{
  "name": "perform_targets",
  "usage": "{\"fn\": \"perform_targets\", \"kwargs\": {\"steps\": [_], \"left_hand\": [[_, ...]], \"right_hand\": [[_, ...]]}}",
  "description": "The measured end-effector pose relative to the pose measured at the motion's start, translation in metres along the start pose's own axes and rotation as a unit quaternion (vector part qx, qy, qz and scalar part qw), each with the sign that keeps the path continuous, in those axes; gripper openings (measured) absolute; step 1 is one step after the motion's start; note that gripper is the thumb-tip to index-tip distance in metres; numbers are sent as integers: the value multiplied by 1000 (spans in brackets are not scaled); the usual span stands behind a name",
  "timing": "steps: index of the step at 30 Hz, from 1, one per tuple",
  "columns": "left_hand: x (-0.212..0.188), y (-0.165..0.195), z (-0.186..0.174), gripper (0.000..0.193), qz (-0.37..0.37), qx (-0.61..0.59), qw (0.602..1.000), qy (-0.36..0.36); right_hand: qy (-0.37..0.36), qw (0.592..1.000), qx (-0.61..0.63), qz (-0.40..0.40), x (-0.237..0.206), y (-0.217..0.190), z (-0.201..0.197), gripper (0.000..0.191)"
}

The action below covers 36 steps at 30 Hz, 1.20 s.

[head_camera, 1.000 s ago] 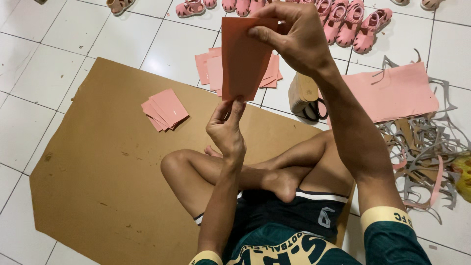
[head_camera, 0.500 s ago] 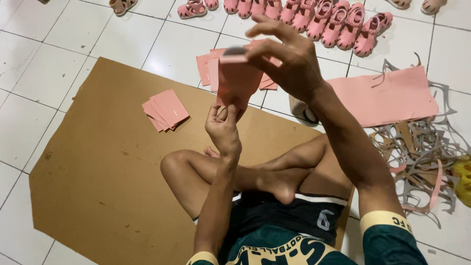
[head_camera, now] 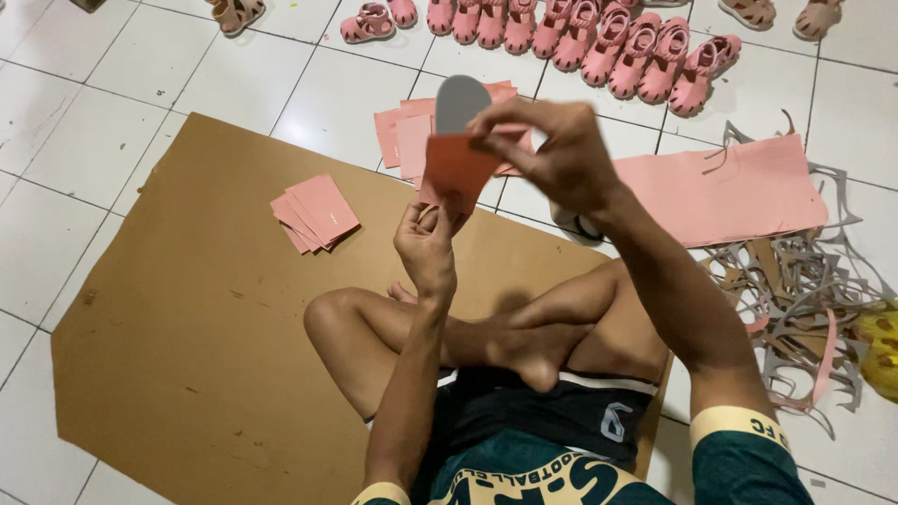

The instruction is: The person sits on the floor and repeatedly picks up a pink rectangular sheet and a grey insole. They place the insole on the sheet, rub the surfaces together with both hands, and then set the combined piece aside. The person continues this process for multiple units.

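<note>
I sit cross-legged on a brown cardboard sheet [head_camera: 178, 346]. My left hand [head_camera: 427, 245] pinches the lower edge of a salmon-pink sheet piece [head_camera: 458, 166] held up in front of me. My right hand [head_camera: 552, 154] grips its upper edge, together with a grey sole-shaped insole [head_camera: 460, 101] that sticks up behind the pink piece. The piece is folded or bent over between my two hands.
A small stack of pink rectangles [head_camera: 313, 212] lies on the cardboard to the left. More pink sheets [head_camera: 402, 131] and a large cut pink sheet [head_camera: 730, 192] lie on the white tiles. Pink sandals [head_camera: 608, 37] line the far edge. Grey and pink offcuts [head_camera: 804, 309] pile at right.
The pink piece was held tall and flat; now it is bent down lower between my hands, and the grey insole has come into view behind it.
</note>
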<state>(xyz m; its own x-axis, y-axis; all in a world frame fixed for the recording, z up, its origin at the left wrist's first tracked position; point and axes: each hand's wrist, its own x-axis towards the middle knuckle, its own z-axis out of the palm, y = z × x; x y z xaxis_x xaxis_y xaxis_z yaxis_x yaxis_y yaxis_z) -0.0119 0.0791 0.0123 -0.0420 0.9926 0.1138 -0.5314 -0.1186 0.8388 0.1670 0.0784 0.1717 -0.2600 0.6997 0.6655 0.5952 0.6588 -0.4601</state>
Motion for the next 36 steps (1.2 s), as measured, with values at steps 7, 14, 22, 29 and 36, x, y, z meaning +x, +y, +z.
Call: {"fn": "perform_targets", "kwargs": {"steps": [7,14,22,29,36], "left_hand": [[-11,12,4,17,9,-10,997,-73],[-11,12,2,18,15,-3,995,-99],[-9,3,-2,18,20,10,995,-102],[-7,-1,-3,15,7,2,994,-106],[-7,-6,-6,18,7,0,995,-97]], "right_hand": [[41,996,69,24,18,35,-15,12],[47,992,98,71,10,43,-11,16],[74,994,34,70,9,41,-11,14],[84,989,68,101,9,33,-10,11],[77,988,74,107,7,31,-6,10]]}}
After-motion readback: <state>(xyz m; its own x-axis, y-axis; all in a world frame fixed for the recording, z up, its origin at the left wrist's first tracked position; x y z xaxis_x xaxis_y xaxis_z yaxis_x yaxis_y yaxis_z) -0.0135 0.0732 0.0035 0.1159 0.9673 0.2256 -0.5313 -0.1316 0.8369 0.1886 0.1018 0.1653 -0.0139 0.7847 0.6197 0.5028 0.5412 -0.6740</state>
